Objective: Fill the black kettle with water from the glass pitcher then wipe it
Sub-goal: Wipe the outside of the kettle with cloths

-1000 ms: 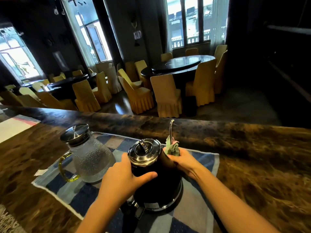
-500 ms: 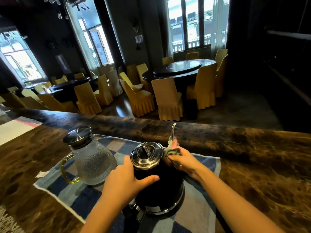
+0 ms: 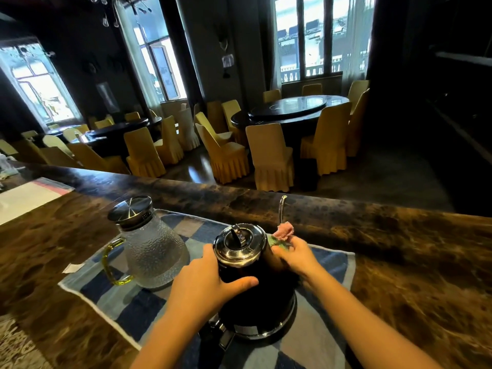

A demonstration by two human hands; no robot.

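In the head view, the black kettle (image 3: 255,286) stands upright on a blue checked cloth (image 3: 138,302) near the front edge of the brown counter (image 3: 399,275), lid on, its thin spout (image 3: 281,209) rising at the far right side. The left hand (image 3: 207,283) wraps the near left wall of the body, thumb across the front, steadying it. The right hand (image 3: 298,255) is closed around a pink and green rag (image 3: 282,233), pressed against the kettle's far right shoulder just below the spout. The glass pitcher (image 3: 151,249) sits just left of the kettle, lid on (its water level cannot be made out). Judging by this, wiping is underway, and the kettle's vertical axis lies between both hands, the right nearer the unwiped spout side.
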